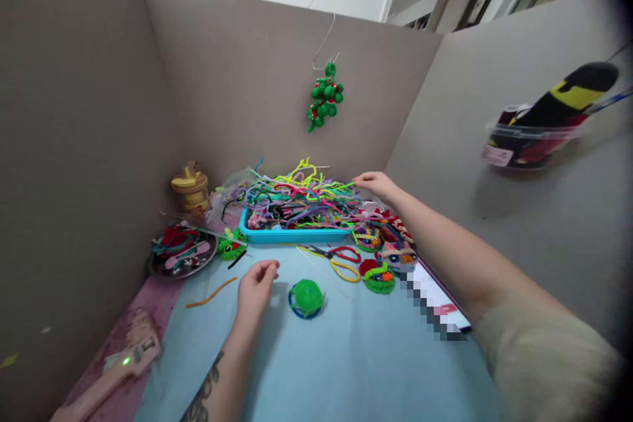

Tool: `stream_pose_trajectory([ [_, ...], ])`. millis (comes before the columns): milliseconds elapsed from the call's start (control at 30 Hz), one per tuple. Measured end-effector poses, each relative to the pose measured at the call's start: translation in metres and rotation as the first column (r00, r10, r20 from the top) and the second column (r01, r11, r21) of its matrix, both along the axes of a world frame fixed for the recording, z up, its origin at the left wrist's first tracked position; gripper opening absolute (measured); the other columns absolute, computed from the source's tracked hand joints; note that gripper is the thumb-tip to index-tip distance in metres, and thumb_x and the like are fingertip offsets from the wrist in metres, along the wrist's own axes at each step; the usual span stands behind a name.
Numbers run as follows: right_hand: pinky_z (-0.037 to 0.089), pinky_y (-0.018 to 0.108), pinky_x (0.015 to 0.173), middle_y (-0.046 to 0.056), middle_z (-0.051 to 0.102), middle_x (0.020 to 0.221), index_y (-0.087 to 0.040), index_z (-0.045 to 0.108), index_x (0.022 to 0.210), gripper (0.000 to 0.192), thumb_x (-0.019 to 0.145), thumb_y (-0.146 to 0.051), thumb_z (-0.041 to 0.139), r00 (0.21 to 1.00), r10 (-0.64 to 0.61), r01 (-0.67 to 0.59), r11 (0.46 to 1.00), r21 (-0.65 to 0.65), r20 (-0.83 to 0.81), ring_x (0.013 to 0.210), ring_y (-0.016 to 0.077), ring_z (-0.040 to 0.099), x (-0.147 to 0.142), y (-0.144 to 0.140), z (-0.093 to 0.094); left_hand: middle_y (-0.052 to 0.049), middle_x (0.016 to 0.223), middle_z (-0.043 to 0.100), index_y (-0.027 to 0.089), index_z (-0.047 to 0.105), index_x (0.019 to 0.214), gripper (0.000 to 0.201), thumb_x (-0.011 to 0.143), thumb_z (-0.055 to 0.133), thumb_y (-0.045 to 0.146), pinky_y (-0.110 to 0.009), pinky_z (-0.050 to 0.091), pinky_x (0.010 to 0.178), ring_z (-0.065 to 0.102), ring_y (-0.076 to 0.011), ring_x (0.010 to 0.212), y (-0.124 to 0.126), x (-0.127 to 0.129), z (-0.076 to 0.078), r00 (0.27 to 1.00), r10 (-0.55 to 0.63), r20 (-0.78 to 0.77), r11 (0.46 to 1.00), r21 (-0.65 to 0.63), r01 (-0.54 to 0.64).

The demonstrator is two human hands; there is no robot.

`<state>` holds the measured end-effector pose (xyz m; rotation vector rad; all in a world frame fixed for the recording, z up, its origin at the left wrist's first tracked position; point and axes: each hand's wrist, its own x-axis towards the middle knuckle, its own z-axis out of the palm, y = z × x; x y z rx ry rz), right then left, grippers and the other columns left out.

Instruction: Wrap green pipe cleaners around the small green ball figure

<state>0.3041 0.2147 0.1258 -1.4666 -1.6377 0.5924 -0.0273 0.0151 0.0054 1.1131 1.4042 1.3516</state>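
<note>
My right hand (376, 185) reaches to the right end of a blue tray (297, 236) heaped with colourful pipe cleaners. Its fingertips pinch the end of a lime-green pipe cleaner (346, 184). Low over the blue cloth, my left hand (257, 285) is closed, thumb against the curled fingers; whatever it may hold is too small to make out. Just right of that hand lies a round green piece with a dark blue ring (306, 298). Scissors (341, 262) with red and yellow handles rest behind it, blades pointing left.
Finished pipe-cleaner pieces (378, 275) and a phone (440, 297) lie at the right. A metal dish (182, 254), an orange pipe cleaner (211, 293) and a glue gun (133, 356) are at left. Grey partitions (247, 79) enclose the table; a black-and-yellow tool (558, 102) sits in a wall holder.
</note>
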Motion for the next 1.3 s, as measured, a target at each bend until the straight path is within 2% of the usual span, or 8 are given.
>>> stream_pose_trajectory([
  [200, 0.039, 0.029, 0.055, 0.002, 0.056, 0.057, -0.018, 0.057, 0.080, 0.020, 0.078, -0.033, 0.044, 0.951, -0.285, 0.285, 0.958, 0.015, 0.117, 0.060, 0.0164, 0.051, 0.026, 0.006, 0.019, -0.009, 0.086, 0.067, 0.014, 0.065, 0.085, 0.033, 0.068, 0.059, 0.042, -0.028, 0.042, 0.065, 0.059, -0.0188, 0.073, 0.000, -0.002, 0.000, 0.999, 0.020, 0.038, 1.000, 0.005, -0.020],
  [367, 0.037, 0.022, 0.054, 0.000, 0.058, 0.060, -0.016, 0.060, 0.074, 0.017, 0.066, -0.031, 0.057, 0.963, 0.067, -0.007, 0.974, -0.226, 0.259, 0.057, 0.0111, 0.050, 0.012, -0.014, 0.007, -0.009, 0.088, 0.067, 0.014, 0.065, 0.085, 0.035, 0.068, 0.061, 0.044, -0.027, 0.041, 0.064, 0.058, -0.0175, 0.072, -0.001, -0.002, 0.000, 0.995, 0.024, 0.095, 1.000, -0.009, -0.023],
  [533, 0.034, 0.021, 0.049, -0.004, 0.055, 0.049, -0.015, 0.061, 0.056, 0.011, 0.049, -0.019, 0.068, 0.828, 0.461, -0.221, 0.790, -0.572, 0.318, 0.049, 0.0094, 0.048, -0.001, -0.050, -0.024, -0.009, 0.089, 0.067, 0.014, 0.066, 0.086, 0.036, 0.067, 0.062, 0.044, -0.026, 0.041, 0.063, 0.056, -0.0169, 0.071, 0.002, -0.003, -0.002, 0.990, 0.027, 0.135, 0.999, -0.024, -0.024],
  [667, 0.031, 0.021, 0.049, -0.003, 0.054, 0.053, -0.015, 0.060, 0.059, 0.009, 0.058, -0.023, 0.063, 0.785, 0.545, -0.276, 0.733, -0.621, 0.295, 0.050, 0.0084, 0.045, -0.007, -0.083, -0.036, -0.009, 0.089, 0.067, 0.015, 0.066, 0.084, 0.034, 0.066, 0.064, 0.044, -0.026, 0.041, 0.062, 0.057, -0.0172, 0.070, -0.002, 0.001, 0.004, 0.989, 0.004, 0.149, 0.999, -0.033, 0.000],
  [767, 0.029, 0.021, 0.049, -0.005, 0.051, 0.056, -0.016, 0.059, 0.066, 0.015, 0.065, -0.031, 0.061, 0.793, 0.596, -0.447, 0.710, -0.545, 0.125, 0.050, 0.0075, 0.041, -0.027, -0.111, -0.040, -0.010, 0.095, 0.067, 0.017, 0.067, 0.088, 0.035, 0.065, 0.067, 0.043, -0.028, 0.043, 0.065, 0.059, -0.0192, 0.075, -0.014, 0.015, 0.014, 0.955, -0.216, 0.203, 0.976, 0.015, 0.218],
  [867, 0.029, 0.022, 0.051, -0.005, 0.048, 0.056, -0.016, 0.057, 0.065, 0.023, 0.066, -0.038, 0.063, 0.861, 0.486, -0.503, 0.770, -0.393, -0.150, 0.051, 0.0077, 0.039, -0.064, -0.134, -0.052, -0.014, 0.122, 0.055, 0.017, 0.068, 0.093, 0.035, 0.064, 0.071, 0.037, -0.033, 0.041, 0.084, 0.054, -0.0262, 0.105, -0.029, 0.033, 0.019, 0.798, -0.525, 0.295, 0.848, 0.101, 0.520],
  [967, 0.029, 0.023, 0.053, -0.005, 0.050, 0.057, -0.016, 0.057, 0.062, 0.026, 0.058, -0.038, 0.071, 0.854, 0.297, -0.458, 0.818, -0.347, -0.427, 0.053, 0.0078, 0.039, -0.102, -0.148, -0.069, -0.010, 0.141, 0.035, 0.023, 0.065, 0.104, 0.041, 0.065, 0.072, 0.036, -0.040, 0.033, 0.097, 0.039, -0.0294, 0.123, -0.038, 0.046, 0.014, 0.712, -0.613, 0.342, 0.785, 0.165, 0.597],
  [1300, 0.039, 0.025, 0.057, 0.000, 0.058, 0.067, -0.015, 0.061, 0.066, 0.022, 0.053, -0.026, 0.075, 0.594, 0.065, -0.647, 0.631, -0.428, -0.802, 0.063, 0.0121, 0.052, -0.142, -0.163, -0.092, -0.012, 0.115, 0.058, 0.019, 0.064, 0.105, 0.037, 0.069, 0.069, 0.030, -0.031, 0.039, 0.085, 0.052, -0.0234, 0.107, -0.032, 0.043, 0.012, 0.646, -0.457, 0.611, 0.850, 0.088, 0.519],
])
